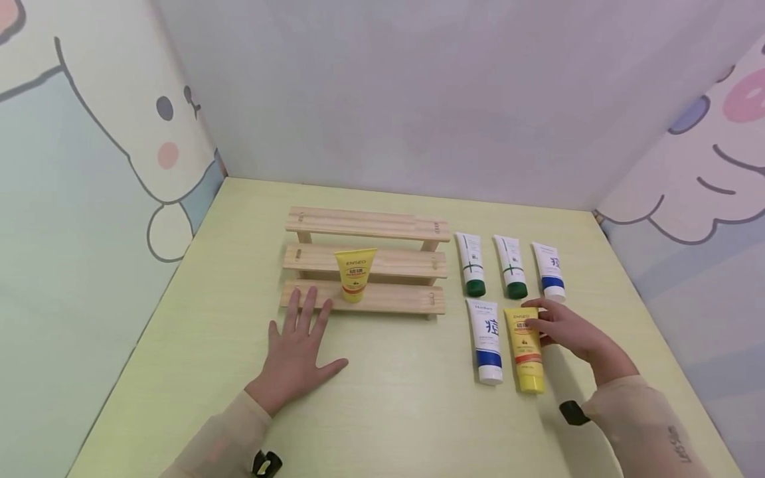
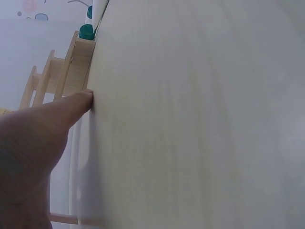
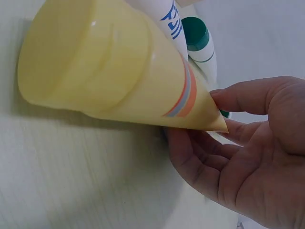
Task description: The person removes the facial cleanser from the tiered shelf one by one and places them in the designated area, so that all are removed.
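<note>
My right hand (image 1: 564, 330) pinches a yellow squeeze tube (image 1: 524, 352) near its flat end, with the thumb on top and curled fingers at the side and below. In the right wrist view the tube's cap (image 3: 62, 57) points toward the camera. Spread out with straight fingers, my left hand (image 1: 293, 362) rests on the table, its fingertips by the lowest step of a three-tier wooden rack (image 1: 394, 299). On that step stands another yellow tube (image 1: 355, 273), cap down. Beside the held tube lies a white tube with a blue band (image 1: 487, 338).
Behind the held tube, two white tubes with green caps, a left one (image 1: 471, 262) and a right one (image 1: 510, 265), lie beside a smaller blue-banded white tube (image 1: 548, 269). Walls enclose the pale yellow table (image 1: 382, 411) at the back and both sides.
</note>
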`<state>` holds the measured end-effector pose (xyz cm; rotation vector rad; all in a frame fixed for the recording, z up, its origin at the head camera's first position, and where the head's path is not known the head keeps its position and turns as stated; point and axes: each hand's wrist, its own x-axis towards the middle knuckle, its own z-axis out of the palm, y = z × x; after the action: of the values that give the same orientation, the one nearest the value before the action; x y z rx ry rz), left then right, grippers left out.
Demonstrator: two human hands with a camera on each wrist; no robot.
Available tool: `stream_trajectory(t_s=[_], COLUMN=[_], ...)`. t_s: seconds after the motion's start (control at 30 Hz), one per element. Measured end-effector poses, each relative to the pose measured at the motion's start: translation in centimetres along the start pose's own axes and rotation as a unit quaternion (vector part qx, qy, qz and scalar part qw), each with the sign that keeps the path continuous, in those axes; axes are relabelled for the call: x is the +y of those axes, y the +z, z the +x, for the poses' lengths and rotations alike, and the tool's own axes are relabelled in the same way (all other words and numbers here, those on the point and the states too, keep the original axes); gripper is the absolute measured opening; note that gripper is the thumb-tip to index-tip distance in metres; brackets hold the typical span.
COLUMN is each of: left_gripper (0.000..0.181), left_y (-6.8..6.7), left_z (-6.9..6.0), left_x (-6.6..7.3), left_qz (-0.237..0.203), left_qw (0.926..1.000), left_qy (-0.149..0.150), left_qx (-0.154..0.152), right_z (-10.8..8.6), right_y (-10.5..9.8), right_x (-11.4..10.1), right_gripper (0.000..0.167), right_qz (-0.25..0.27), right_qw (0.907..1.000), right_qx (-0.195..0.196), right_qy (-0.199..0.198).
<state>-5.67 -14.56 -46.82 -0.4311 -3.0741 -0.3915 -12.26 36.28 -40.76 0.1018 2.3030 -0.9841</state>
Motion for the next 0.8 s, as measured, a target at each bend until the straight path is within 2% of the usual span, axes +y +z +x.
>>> stream_trajectory(t_s=[0.13,0.37,0.7,0.8], left_gripper=[0.108,0.107,0.108,0.108], left_y=[0.0,0.0,0.3,0.3], left_z=[0.0,0.1,0.0,0.0], left_x=[0.1,0.0,-0.2,-0.2], left_qz=[0.001,-0.001,0.003,-0.001], left_qw=[1.0,1.0,1.0,1.0], left_qy=[0.002,0.001,0.001,0.003], left_qx=[0.002,0.001,0.006,0.009], right_z=[-0.2,-0.8,-1.7,-2.4], right_y=[-0.1,-0.3,-1.2,-1.7], right_x=[-0.3,-1.0,-1.8,-2.1], right_gripper=[0.069,0.072,0.066,0.062], right_qz=[-0.015,-0.077,-0.138,-0.162], right_qw=[0.9998,0.996,0.9892,0.9835], right_qx=[0.011,0.035,0.047,0.08], right_qy=[0.011,0.029,0.011,-0.015])
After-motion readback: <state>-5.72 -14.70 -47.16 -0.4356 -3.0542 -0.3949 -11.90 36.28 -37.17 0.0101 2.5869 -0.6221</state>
